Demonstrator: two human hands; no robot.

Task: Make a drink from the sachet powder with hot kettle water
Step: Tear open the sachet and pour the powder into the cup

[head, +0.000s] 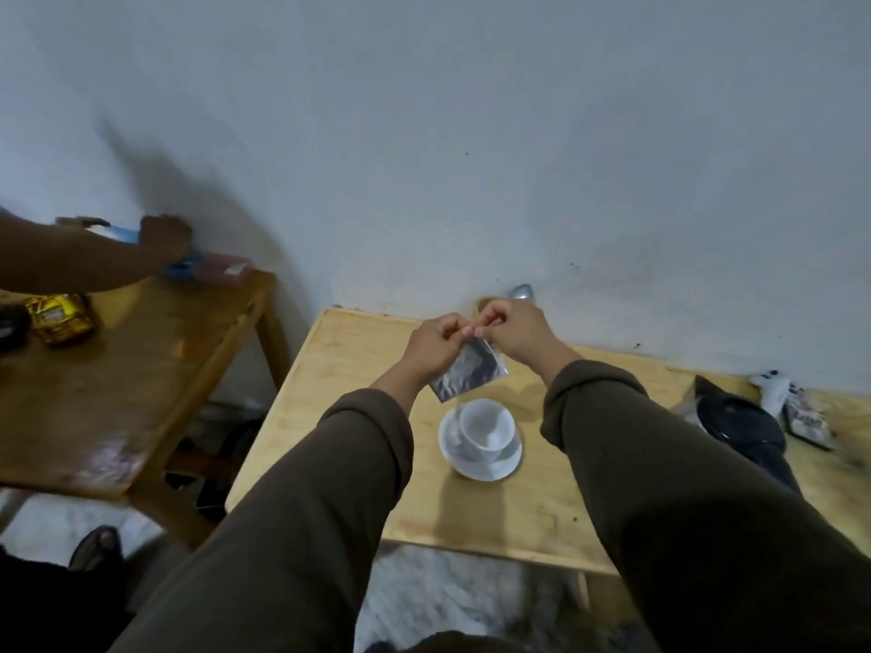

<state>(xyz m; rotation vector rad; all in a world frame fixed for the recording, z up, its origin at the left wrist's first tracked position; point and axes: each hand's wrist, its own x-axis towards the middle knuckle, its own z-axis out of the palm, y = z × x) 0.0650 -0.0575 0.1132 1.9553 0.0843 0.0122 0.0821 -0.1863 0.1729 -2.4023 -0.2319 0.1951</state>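
A silvery sachet (469,375) hangs in the air above the light wooden table (518,511). My left hand (436,346) and my right hand (511,332) both pinch its top edge, fingertips close together. Just below the sachet stands a white cup (485,428) on a white saucer (471,466); the cup looks empty. A rounded metal thing (521,292), perhaps the kettle's top, peeks out behind my right hand against the wall; most of it is hidden.
A dark bag (740,424) and a crumpled white cloth (777,393) lie at the table's right. On a darker wooden table (118,393) to the left, another person's arm (94,261) reaches over boxes; a gold packet (59,318) lies there.
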